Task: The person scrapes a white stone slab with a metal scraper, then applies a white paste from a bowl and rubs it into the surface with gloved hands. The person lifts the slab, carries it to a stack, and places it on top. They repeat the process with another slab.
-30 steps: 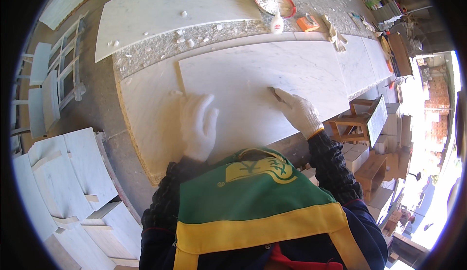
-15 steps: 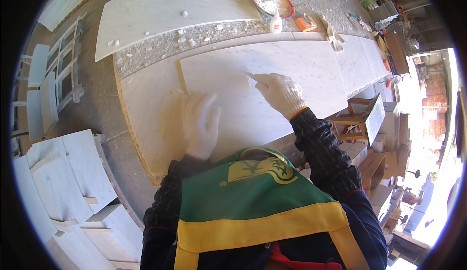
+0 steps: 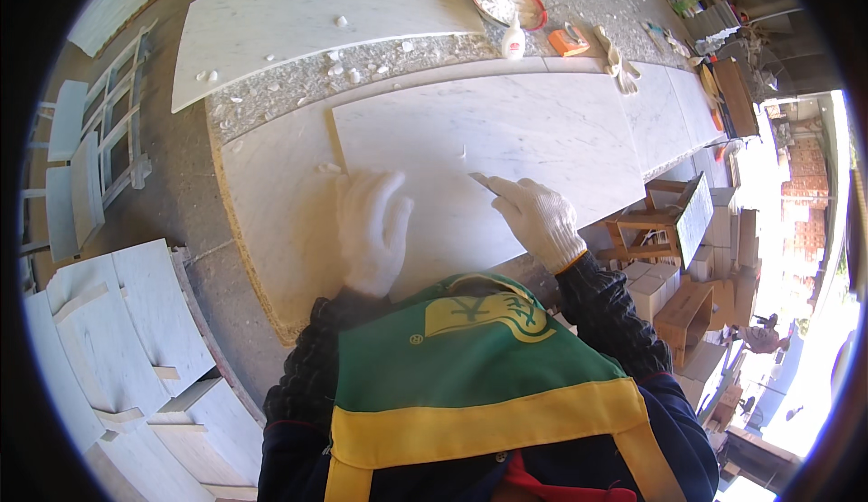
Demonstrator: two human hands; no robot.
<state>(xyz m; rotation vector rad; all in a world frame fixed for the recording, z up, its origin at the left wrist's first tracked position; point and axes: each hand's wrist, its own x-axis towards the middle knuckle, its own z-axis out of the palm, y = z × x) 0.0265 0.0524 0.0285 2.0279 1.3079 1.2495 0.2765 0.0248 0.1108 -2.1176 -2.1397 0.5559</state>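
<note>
My right hand (image 3: 542,224), in a white knitted glove, grips a small putty knife (image 3: 481,180). Its thin blade points left, over the pale marble slab (image 3: 533,131). A little white dab (image 3: 464,151) shows on the slab beyond the blade tip. At the slab's left edge is my left hand (image 3: 372,231), gloved too and hazy in the picture, with its fingers curled and the thumb apart from them. What it may hold is hidden; a small pale bit (image 3: 328,168) lies by its fingertips. The slab rests on a larger pale board (image 3: 271,195).
Beyond the slab are a red-rimmed bowl of white paste (image 3: 506,0), a white squeeze bottle (image 3: 513,43), an orange box (image 3: 568,41) and a loose glove (image 3: 618,64). Another marble slab (image 3: 325,14) lies far left. A wooden stool (image 3: 655,222) stands right; stacked slabs (image 3: 136,321) lie left.
My right hand has drawn back toward me and slightly right with the putty knife, uncovering the white dab on the slab. My left hand has barely moved.
</note>
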